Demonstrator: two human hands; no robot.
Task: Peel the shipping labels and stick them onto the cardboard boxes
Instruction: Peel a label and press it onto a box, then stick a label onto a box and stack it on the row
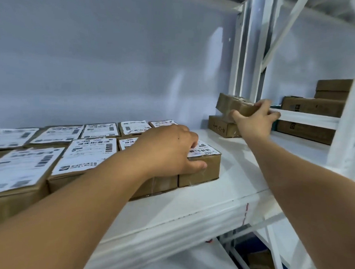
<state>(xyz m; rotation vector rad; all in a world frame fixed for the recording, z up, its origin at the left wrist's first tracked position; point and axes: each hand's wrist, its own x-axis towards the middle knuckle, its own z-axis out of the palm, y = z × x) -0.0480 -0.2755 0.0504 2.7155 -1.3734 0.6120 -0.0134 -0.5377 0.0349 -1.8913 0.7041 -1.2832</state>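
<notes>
So this is mid-batch on a white shelf (190, 205): most of the labelled boxes (87, 153) sit in 2 tight rows on the left, label side up, which I'd guess is so finished ones stay readable and out of the way. The left hand (172, 150) is down on the end box (201, 171), the last one on the right of the front row. Its fingers are bunched together and curled over the top onto the label (204, 149), and the thumb is pressed flat against the front face. To me that looks like clamping the box while rubbing the sticker down, or just keeping it square in the row. The right hand (255, 119) is stretched to the back right corner and grips the tilted box (232, 103), thumb on the near side and fingers wrapped over the far end. I can't see the fingertips properly. That box is bare cardboard, no sticker that I can see, tipped up off the marked box (221, 126) under it, which has handwriting on its side. So my read is it's the next one to get labelled. More stacked boxes (312, 107) wait on the next bay past the upright (247, 56). No loose label sheet in view, so can't say where the next sticker comes from.
</notes>
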